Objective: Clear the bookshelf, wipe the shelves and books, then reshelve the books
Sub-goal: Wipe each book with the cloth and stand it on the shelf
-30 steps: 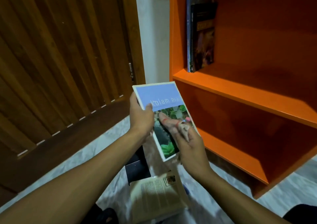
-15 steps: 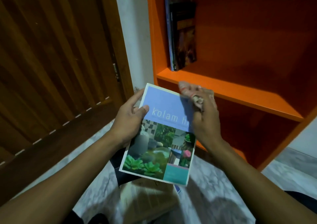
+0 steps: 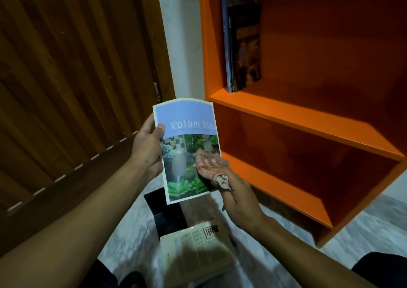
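Nearest, on the pale marbled floor (image 3: 123,239): a cream paperback (image 3: 196,250) lying flat, back cover up with printed text and a barcode, partly shadowed. Just beyond it and touching its far edge, a black book (image 3: 164,210) also flat on the floor.

Held above these: a thin book (image 3: 187,149) with a blue band reading "kolam hias" and a garden-pond photograph below, cover facing the camera, roughly upright and slightly bowed.

Left hand (image 3: 147,149): clasps the book's left edge, thumb on the front cover over the blue band, fingers behind.

Right hand (image 3: 233,190): closed around a bunched cloth (image 3: 209,166), pale with red stripes, pressed against the lower right part of the cover.

To the right: an orange bookshelf (image 3: 297,120) standing on the floor, with two open compartments in view. The lower compartment holds no books. On the upper shelf board, at its left end against the side wall, two dark books (image 3: 242,43) stand upright, side by side.

To the left: a brown wooden slatted door (image 3: 66,78). Between door and bookshelf, a strip of white wall (image 3: 182,41).
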